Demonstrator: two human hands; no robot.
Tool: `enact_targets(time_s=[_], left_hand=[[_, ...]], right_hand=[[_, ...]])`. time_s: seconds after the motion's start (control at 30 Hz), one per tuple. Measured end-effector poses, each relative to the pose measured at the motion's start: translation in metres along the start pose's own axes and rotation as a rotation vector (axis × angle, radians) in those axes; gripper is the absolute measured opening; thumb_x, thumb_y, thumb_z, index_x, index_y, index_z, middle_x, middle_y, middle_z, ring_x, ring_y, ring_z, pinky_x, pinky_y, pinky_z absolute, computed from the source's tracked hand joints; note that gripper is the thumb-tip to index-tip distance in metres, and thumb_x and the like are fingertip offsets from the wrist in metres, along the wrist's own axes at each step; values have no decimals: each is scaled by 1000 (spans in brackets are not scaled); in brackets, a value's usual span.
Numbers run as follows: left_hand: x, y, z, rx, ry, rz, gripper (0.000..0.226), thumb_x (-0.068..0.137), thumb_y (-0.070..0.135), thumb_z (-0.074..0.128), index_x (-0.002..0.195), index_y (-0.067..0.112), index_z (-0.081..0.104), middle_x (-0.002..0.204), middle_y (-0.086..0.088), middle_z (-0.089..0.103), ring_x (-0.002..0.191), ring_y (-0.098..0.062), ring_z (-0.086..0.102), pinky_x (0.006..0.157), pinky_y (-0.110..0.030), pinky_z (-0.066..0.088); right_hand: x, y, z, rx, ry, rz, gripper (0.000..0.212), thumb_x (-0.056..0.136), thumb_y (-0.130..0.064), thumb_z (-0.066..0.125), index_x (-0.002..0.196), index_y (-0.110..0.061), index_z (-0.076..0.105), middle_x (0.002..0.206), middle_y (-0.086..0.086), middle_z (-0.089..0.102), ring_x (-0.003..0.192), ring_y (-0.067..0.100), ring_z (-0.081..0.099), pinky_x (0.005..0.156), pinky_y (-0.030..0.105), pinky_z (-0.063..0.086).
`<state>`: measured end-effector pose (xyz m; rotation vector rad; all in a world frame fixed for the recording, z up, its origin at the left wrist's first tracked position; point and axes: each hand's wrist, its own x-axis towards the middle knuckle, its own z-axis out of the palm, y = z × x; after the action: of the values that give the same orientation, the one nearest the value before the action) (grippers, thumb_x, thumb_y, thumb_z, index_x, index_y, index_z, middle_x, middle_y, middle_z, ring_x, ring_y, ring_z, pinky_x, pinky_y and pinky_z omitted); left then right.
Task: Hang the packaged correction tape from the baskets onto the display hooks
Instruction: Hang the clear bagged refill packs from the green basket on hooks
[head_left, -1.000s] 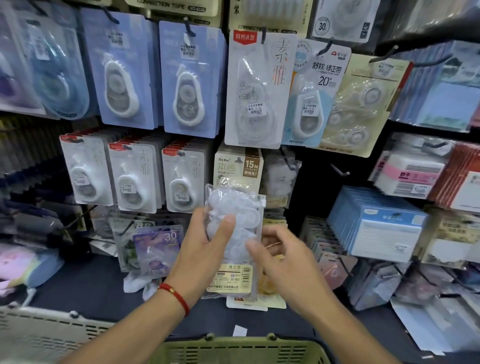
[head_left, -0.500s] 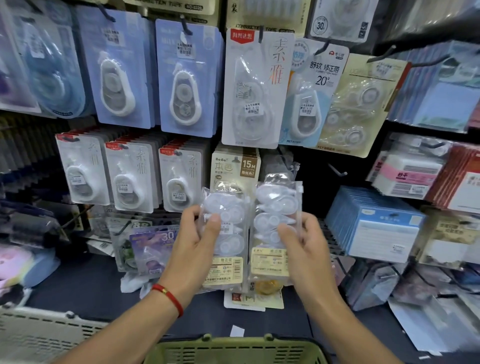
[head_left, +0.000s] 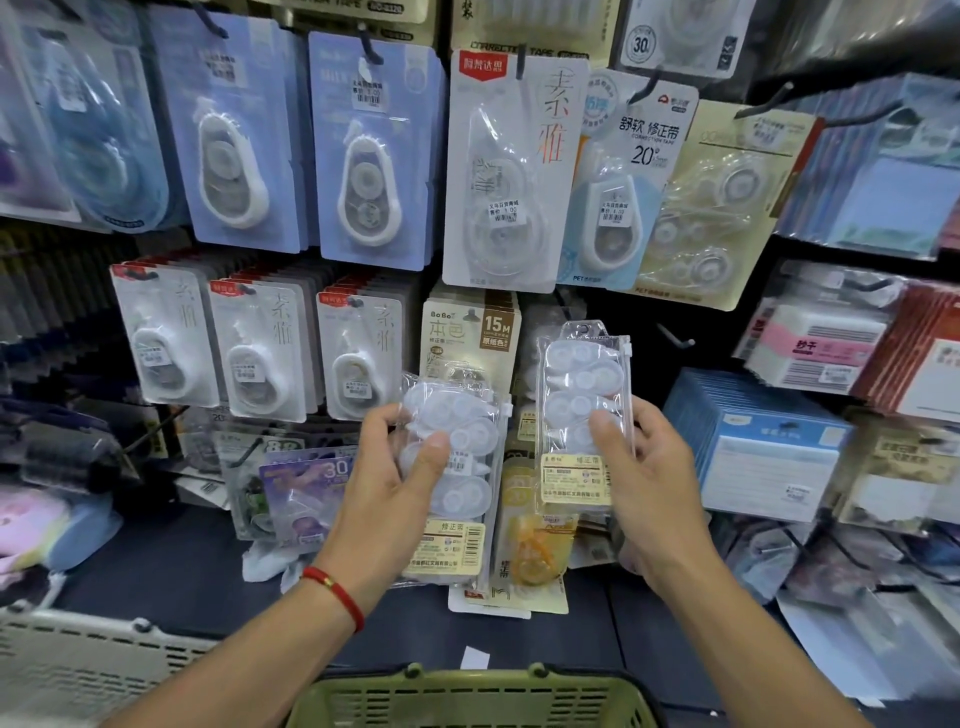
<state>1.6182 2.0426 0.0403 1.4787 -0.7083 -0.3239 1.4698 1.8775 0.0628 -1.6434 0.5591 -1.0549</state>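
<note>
Correction tape packs being held up before the display, left hand (head_left: 387, 483) gripping one (head_left: 452, 467), right hand (head_left: 641, 467) gripping another (head_left: 582, 410); next, likely threading its hole onto bare hook (head_left: 675, 338).

a dark blue shelf (head_left: 171, 561) runs under the hook wall. loose packets lie on it: a purple pack (head_left: 306, 493) at left, an orange-tape pack (head_left: 532, 551) mid, a white slip (head_left: 475, 657) near.
</note>
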Motion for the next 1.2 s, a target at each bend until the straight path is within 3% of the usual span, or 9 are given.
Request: enact_targets(time_s=[0.23,0.33,0.4,0.5,0.6,0.7,0.83,0.97,1.2], left_hand=[[-1,1,-1,1,3,-14,55,86,60,60,134,37,46,140,4,64,136,-15,56,116,-50,46],[0,0,-1,20,19,-17,43,87,59,61,126,45,47,132,9,66,128,-9,59,106,-40,49],[0,-1,0,30,33,-11,31,92,55,62,118,51,47,121,17,68,116,4,61,98,-34,49],[-1,0,1,13,43,-4,28,96,44,68,116,49,49,105,26,73,101,14,65,89,-31,52],[-3,3,5,-64,30,-7,47,85,42,78,122,33,51,108,16,78,103,-7,75,86,-35,62],[-5,6,6,-106,21,-8,57,77,39,80,124,26,50,109,10,79,102,-12,77,83,-34,65],[-2,4,5,-110,55,-30,46,88,33,78,124,28,50,109,13,79,102,-7,76,86,-34,62],[3,-1,1,-51,81,-60,39,97,11,69,121,36,51,105,20,78,98,1,72,88,-31,53],[3,-2,0,3,75,-96,49,95,0,67,120,38,51,107,15,78,101,-5,72,95,-37,56]], right_hand=[[6,7,-5,-12,0,91,44,94,-49,60,138,-40,62,107,0,80,96,34,75,90,63,60],[6,11,-9,-370,46,71,47,105,-40,56,150,-29,49,128,-9,66,109,7,63,99,36,51],[0,10,-8,-453,16,51,35,105,-34,59,139,-29,57,128,-12,64,109,0,60,96,29,48],[-11,4,2,-429,-221,53,11,102,-38,63,110,-36,71,103,-21,73,97,-7,64,85,20,51],[-23,0,19,-401,-431,63,23,101,-43,64,101,-23,75,98,-9,77,93,12,70,82,39,59],[-29,0,28,-371,-439,48,32,102,-41,65,97,-10,70,95,7,75,93,30,70,84,54,58],[-24,5,25,-197,-339,95,25,105,-33,63,94,-10,64,91,10,75,86,33,71,81,48,59],[-18,7,17,-52,-144,95,33,100,-53,56,93,-20,57,89,29,60,77,28,55,71,52,48],[-3,5,6,107,18,105,17,103,-39,57,103,-27,70,106,12,78,109,44,69,97,72,51]])
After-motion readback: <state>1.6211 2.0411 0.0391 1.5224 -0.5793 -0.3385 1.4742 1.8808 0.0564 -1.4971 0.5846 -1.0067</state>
